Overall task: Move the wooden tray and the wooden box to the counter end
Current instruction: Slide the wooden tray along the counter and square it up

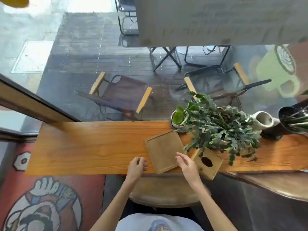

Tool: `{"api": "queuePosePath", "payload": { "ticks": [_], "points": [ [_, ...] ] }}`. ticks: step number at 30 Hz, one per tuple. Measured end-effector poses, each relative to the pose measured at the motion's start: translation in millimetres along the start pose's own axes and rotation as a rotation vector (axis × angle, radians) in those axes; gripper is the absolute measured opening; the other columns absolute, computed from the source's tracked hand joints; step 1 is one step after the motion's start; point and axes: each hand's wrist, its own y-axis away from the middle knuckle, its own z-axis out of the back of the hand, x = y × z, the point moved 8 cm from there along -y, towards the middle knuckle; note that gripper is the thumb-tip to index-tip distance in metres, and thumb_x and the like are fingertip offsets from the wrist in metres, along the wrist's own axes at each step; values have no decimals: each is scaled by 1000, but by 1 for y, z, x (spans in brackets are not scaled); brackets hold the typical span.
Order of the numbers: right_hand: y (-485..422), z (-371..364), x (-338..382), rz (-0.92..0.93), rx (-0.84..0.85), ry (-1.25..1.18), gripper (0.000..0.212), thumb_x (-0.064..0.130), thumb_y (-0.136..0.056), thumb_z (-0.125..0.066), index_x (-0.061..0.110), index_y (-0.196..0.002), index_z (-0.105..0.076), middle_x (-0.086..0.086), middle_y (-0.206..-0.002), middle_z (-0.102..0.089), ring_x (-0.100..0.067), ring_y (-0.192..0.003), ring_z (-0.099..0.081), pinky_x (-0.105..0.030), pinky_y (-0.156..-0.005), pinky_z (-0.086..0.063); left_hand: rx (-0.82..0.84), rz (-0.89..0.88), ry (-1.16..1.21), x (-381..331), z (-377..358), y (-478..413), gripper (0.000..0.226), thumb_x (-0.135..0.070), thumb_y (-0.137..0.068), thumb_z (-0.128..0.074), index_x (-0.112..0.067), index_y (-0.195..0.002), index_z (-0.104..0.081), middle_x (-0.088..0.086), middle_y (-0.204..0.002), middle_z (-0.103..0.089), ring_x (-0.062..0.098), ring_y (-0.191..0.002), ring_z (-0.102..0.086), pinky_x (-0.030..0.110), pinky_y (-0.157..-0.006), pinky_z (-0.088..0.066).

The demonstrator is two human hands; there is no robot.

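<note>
A flat wooden tray (164,149) lies tilted on the long wooden counter (86,147), near its front edge. To its right sits a wooden box (208,164) with a dark oval hole in its top, hanging slightly past the counter's front edge. My left hand (137,166) hovers just left of the tray with fingers loosely curled, holding nothing. My right hand (185,163) is over the tray's right front corner, between tray and box, fingers spread and empty.
A leafy plant (221,127) spreads over the box's back corner, with a small white pot (179,118) behind the tray. A white watering can (262,120) and a dark pot (293,120) stand further right. A round wooden stool (166,192) is below me.
</note>
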Motion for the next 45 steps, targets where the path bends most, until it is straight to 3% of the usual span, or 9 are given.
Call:
{"api": "queuePosePath", "payload": {
  "ticks": [4, 9, 16, 21, 25, 30, 36, 39, 45],
  "points": [
    [-45, 0, -6, -75, -65, 154, 38, 23, -101, -50, 20, -138, -53, -4, -137, -58, -19, -127, -54, -34, -107, -44, -34, 108, -78, 11, -25, -38, 27, -29, -106, -42, -10, -115, -59, 11, -110, -67, 25, -94, -66, 50, -89, -56],
    [-85, -3, -26, -163, -103, 434, 57, 21, -100, -45, 23, -155, -28, -8, -161, -30, -31, -149, -21, -45, -122, -22, 35, 164, -155, 16, -58, -70, 52, -29, -106, -43, -9, -153, -32, 12, -156, -40, 29, -139, -45, 34, -101, -44],
    [-102, -18, -63, -291, -50, 518, 79, 30, -96, -46, 32, -157, 5, -2, -167, -1, -34, -153, -8, -53, -121, -22, 28, 340, -167, 45, -67, -86, 73, -26, -105, -44, -10, -161, 1, 17, -169, -2, 36, -155, -14, 48, -126, -21],
    [-114, -20, -74, -403, -32, 444, 81, 30, -93, -47, 25, -158, 1, -3, -168, -1, -31, -153, -11, -50, -122, -23, 91, 380, -121, 54, -70, -90, 77, -31, -103, -51, -15, -162, -4, 17, -168, 5, 36, -155, -12, 44, -125, -20],
    [-119, -35, -64, -486, 22, 302, 71, 8, -97, -46, 13, -158, -10, -9, -165, 1, -32, -152, -12, -42, -121, -22, 87, 382, -60, 57, -51, -93, 82, -35, -98, -58, -21, -161, -8, 13, -168, 3, 38, -153, -17, 49, -125, -23],
    [-109, -85, -38, -451, 87, 350, 63, 16, -90, -54, 17, -151, -37, -12, -157, -32, -33, -140, -39, -46, -114, -39, 80, 408, -29, 93, 32, -119, 95, -43, -74, -70, -30, -157, -26, 8, -163, -18, 40, -140, -39, 55, -114, -41],
    [-76, -214, 27, -370, 231, 258, 65, 13, -92, -50, 17, -154, -32, -11, -158, -28, -33, -140, -39, -44, -111, -40, -16, 392, 13, 181, 192, -181, 100, -52, -50, -68, -42, -146, -40, 2, -153, -41, 33, -125, -57, 51, -102, -54],
    [-67, -284, 50, -337, 256, 210, 68, 14, -88, -52, 19, -153, -33, -8, -158, -31, -32, -138, -42, -47, -110, -45, -98, 382, -12, 167, 277, -178, 108, -50, -51, -72, -38, -152, -34, 5, -160, -32, 36, -128, -56, 52, -104, -52],
    [-60, -415, 69, -350, 218, 156, 66, 13, -92, -54, 17, -154, -33, -10, -154, -32, -31, -136, -43, -41, -106, -43, -94, 325, -199, 106, 391, -139, 96, -37, -79, -65, -21, -160, -16, 16, -168, -4, 42, -151, -22, 54, -122, -29]
  ]
}}
